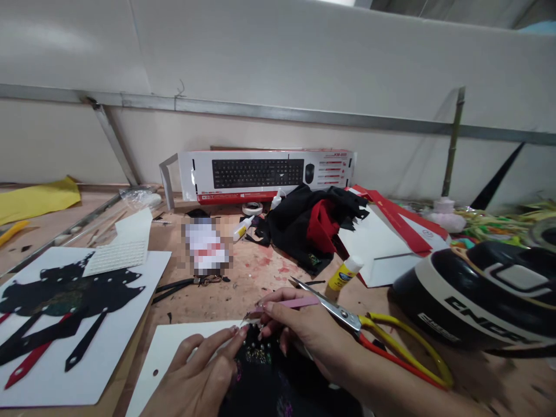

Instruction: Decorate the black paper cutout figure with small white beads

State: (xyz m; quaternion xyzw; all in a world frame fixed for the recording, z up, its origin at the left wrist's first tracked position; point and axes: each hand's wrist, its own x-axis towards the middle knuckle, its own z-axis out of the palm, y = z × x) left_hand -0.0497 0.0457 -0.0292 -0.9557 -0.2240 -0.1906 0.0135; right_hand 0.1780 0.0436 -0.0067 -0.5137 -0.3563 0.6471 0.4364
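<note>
Right hand (299,327) pinched on pink tweezers (284,305), tips over black beaded fabric (260,362); left hand (204,373) pressing fingertips on that fabric, grasping nothing — fabric at near table edge, on white sheet (174,347). Likely risk: snagging or scattering beads — caused by tweezer slip or fabric shift. Count: one scissors (369,327) just right of fabric, one glue stick (344,273) beyond, one helmet (482,295) far right.

Workbench layout around two hands

Both hands meet at the near edge: left hand (197,376) beside right hand (299,330), on a fabric piece (269,382) over a card sheet (174,353). Scissors (360,324) lie right, a helmet (482,295) farther right, a glue stick (344,273) behind, a keyboard box (264,174) along the wall.
</note>
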